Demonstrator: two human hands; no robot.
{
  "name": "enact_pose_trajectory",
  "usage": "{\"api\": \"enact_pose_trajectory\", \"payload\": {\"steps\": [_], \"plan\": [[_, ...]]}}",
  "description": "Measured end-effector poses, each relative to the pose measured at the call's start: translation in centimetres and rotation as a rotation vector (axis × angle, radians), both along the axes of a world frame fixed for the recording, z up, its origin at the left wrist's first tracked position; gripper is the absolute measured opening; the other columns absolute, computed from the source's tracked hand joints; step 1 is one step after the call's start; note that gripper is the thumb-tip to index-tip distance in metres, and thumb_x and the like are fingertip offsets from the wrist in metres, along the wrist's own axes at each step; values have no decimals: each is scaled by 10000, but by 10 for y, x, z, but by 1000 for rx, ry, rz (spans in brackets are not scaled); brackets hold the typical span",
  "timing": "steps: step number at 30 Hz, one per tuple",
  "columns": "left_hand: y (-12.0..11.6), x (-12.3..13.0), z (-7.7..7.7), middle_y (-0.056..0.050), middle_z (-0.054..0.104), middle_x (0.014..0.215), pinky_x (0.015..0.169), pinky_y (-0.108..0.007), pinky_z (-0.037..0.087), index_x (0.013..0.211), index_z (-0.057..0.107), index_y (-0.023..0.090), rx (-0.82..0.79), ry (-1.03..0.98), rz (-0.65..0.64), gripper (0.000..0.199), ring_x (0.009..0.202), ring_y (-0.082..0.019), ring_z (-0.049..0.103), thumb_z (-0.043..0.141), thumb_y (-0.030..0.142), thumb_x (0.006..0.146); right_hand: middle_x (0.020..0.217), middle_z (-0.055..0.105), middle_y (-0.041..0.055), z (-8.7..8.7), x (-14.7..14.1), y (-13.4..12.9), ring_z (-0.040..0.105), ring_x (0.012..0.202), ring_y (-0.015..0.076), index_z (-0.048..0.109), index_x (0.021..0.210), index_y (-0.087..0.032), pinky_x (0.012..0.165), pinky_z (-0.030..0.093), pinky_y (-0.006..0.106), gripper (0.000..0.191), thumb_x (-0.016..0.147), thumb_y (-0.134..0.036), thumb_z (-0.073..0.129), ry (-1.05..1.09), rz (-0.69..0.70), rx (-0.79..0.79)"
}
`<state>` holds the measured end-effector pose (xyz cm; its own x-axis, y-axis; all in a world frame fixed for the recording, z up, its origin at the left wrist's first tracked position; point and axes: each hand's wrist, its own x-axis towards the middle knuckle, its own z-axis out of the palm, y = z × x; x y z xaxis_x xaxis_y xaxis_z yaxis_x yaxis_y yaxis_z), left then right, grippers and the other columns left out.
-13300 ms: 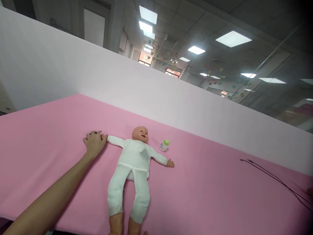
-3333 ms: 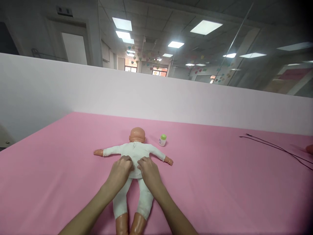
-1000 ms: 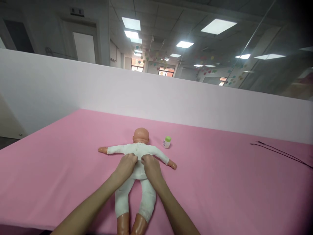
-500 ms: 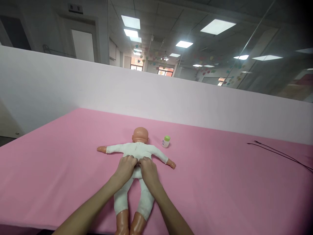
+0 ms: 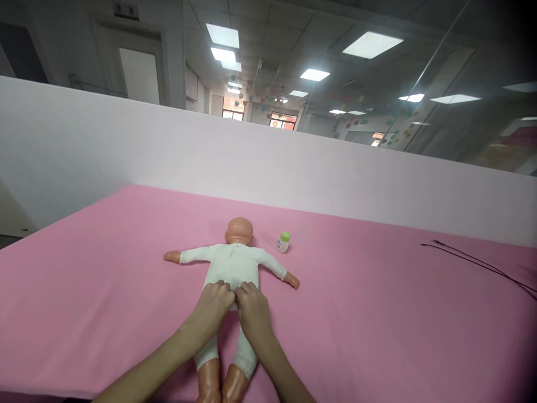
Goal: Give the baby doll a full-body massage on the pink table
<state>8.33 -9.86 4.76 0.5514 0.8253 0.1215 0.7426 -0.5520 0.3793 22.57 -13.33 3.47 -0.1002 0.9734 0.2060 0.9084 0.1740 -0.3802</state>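
Note:
A baby doll (image 5: pixel 233 266) in a white cloth suit lies face down, arms spread, its bald head away from me. My left hand (image 5: pixel 217 302) and my right hand (image 5: pixel 253 307) press side by side on its lower back, with knuckles up and fingers curled. The two hands meet near the middle of the doll. Whether the fingertips pinch any cloth is hidden beneath them. Right of the doll's head stands a small white bottle (image 5: pixel 283 243) with a green cap.
A pink sheet (image 5: pixel 356 302) covers the table. Thin dark cords (image 5: pixel 478 262) lie at the far right. A white low wall (image 5: pixel 268 162) runs behind the table, with glass above it.
Both my hands have moved down the doll's back toward its hips, staying curled and close together. The whole view has shifted slightly.

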Motion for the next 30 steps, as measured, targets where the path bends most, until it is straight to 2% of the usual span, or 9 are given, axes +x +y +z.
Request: {"api": "enact_pose_trajectory", "payload": {"steps": [3,6,9,12,15,20,23,26,30], "plan": [[20,-17,22,-24,644,619,622,-328,391,585,656,221,-81,-185,-79,233,634,-207,592,629,147,804,1022,702,53,-4,22,3,645,972,212,699,933,-216,877,504,322,113,930,-203,586,478,-13,40],[56,-21,40,-7,732,772,672,-302,455,774,734,227,-117,-406,-95,247,715,-193,641,558,328,915,1164,687,106,-6,47,18,653,1071,249,644,1133,-185,962,522,386,347,845,-365,715,917,-210,9],[99,-4,37,-80,748,1120,849,-333,507,1140,719,205,-56,-710,129,351,955,-237,682,584,449,927,1149,714,133,-7,64,38,683,1094,264,638,1166,-169,972,543,411,460,845,-489,710,1278,-215,-208],[134,22,20,-156,559,1466,1003,-370,472,1456,507,199,-67,-893,337,654,1274,-287,577,634,517,899,1086,747,134,-5,67,58,716,1063,252,668,1096,-171,963,562,404,416,896,-534,638,1501,-119,-401],[155,43,10,-212,434,1561,1086,-409,414,1563,321,178,-187,-834,447,911,1417,-338,457,681,598,839,1045,760,143,0,60,71,726,1054,254,678,1066,-161,943,575,401,446,943,-572,555,1548,-105,-414],[166,52,9,-190,573,1424,996,-447,458,1526,312,250,-331,-660,512,1166,1277,-397,586,825,717,589,1116,744,169,7,44,82,737,1055,279,633,1213,-126,868,594,375,573,901,-606,616,1417,-161,-320],[166,47,7,-124,672,1269,932,-418,496,1422,418,274,-366,-739,482,1060,1162,-355,657,897,617,540,1298,685,161,4,38,89,701,1157,259,523,1364,-153,929,581,347,671,830,-500,735,1373,-171,-197],[163,42,7,-116,684,1251,893,-363,536,1336,487,238,-432,-945,417,874,1136,-297,672,907,466,605,1295,694,148,8,30,90,670,1203,269,550,1343,-142,1005,549,379,633,813,-430,742,1283,-94,-53],[150,37,21,-136,674,1286,816,-325,592,1356,475,206,-481,-1125,345,771,1059,-251,710,839,471,730,1225,731,159,37,14,67,683,1164,309,637,1271,-122,1003,545,442,507,884,-448,662,1063,-76,38]]}}
